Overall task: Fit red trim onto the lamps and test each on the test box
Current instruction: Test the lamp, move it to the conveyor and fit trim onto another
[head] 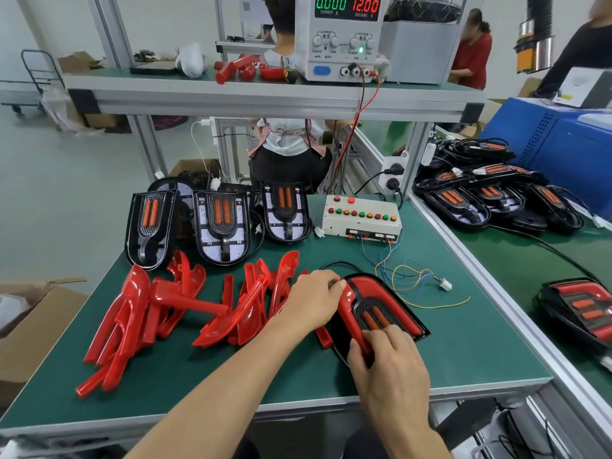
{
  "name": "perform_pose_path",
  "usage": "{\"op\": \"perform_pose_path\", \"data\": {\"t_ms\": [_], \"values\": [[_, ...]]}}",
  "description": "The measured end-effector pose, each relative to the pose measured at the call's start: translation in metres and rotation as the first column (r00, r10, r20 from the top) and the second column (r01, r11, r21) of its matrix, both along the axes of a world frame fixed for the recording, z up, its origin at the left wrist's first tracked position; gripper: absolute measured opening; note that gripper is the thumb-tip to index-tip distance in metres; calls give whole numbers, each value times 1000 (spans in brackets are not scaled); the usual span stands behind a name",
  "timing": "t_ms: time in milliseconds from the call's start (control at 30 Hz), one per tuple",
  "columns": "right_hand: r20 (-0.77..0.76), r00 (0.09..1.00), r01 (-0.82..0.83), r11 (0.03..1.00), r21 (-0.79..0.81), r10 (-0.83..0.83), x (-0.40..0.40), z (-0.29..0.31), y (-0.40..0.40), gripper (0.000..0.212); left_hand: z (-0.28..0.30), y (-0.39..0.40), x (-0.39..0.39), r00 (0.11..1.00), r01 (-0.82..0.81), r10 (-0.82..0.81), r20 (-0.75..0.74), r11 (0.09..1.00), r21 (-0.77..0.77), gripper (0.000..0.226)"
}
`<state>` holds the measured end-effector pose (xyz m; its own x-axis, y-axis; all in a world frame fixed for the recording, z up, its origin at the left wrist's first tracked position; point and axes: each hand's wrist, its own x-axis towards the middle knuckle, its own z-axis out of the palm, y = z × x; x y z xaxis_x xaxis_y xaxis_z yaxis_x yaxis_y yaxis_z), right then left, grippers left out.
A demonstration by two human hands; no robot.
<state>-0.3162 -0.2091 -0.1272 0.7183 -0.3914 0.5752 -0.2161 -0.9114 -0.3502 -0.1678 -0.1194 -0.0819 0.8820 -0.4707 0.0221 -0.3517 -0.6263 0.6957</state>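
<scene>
Three bare lamps [221,223] stand in a row at the back of the green bench [463,352], left of one test box [361,217]. One lamp [381,313] lies near the front edge with red trim [374,286] on it. Left hand [311,303] grips the trim's top; right hand [387,362] pinches its lower leg. Many loose trims [178,303] lie heaped to the left. One supply [344,38] above reads 12.00.
</scene>
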Motion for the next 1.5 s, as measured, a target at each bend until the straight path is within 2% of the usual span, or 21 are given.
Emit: {"op": "perform_pose_path", "data": {"t_ms": [300,467,600,733,800,900,1033,1133,1233,1300,1400,1500], "values": [[-104,994,21,997,-73,-29,3,5,-1,29,-10,-3,0,1000,-21,21,13,999,26,34],[17,1000,5,990,-144,-3,-2,-6,-8,24,-10,-6,0,998,-4,1,58,999,46,35],[63,998,-7,989,-150,17,-6,-10,-11,33,-11,-7,-1,998,3,-5,56,999,51,36],[60,998,21,993,-119,-14,-7,-10,-15,8,-11,-10,-3,1000,6,-8,19,998,58,47],[27,999,25,995,-99,-22,-8,-10,-14,20,-9,-12,-2,999,4,0,-37,994,106,54],[20,1000,11,1000,-14,-11,-11,-7,-15,29,-4,-13,2,981,-7,23,-192,997,81,54],[74,997,-8,987,161,-4,-16,-6,-18,20,4,-15,10,920,-3,15,-392,999,32,38],[100,994,16,969,247,-41,-22,-9,-24,21,5,-16,11,853,-24,1,-522,999,-37,39],[37,988,120,899,421,-149,-32,-11,-27,25,4,-16,7,810,-47,-38,-585,991,-129,40],[22,986,133,861,492,-165,-37,-14,-27,30,6,-14,2,797,-60,-63,-601,981,-183,39],[120,991,-24,822,569,-54,-39,-16,-30,40,9,-12,-7,795,-109,-78,-602,958,-267,44],[179,984,-141,727,672,26,-39,-16,-37,34,10,-9,-20,754,-202,-131,-644,887,-416,60]]}}
